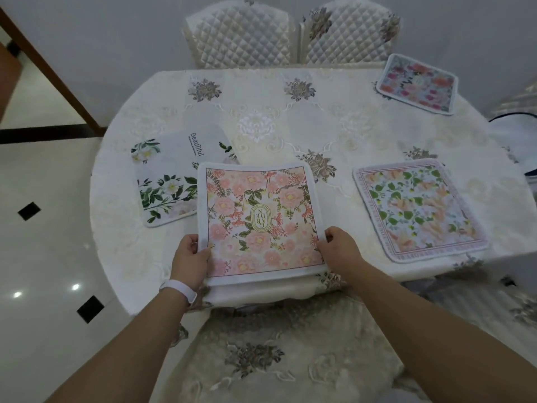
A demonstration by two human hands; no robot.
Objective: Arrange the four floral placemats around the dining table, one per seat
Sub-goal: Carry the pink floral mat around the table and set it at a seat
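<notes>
Pink placemat at table's near edge, overlapping white-flower placemat. Left hand and right hand fingers clamped on its side edges. Green-leaf placemat near right edge; fourth placemat far right corner.

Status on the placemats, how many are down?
Three lie flat: the white mat at left, the green-leaf mat at right and the far mat by the chairs. The left hand and right hand hold the pink mat at the near edge. It overlaps the white mat; placing it remains.
</notes>
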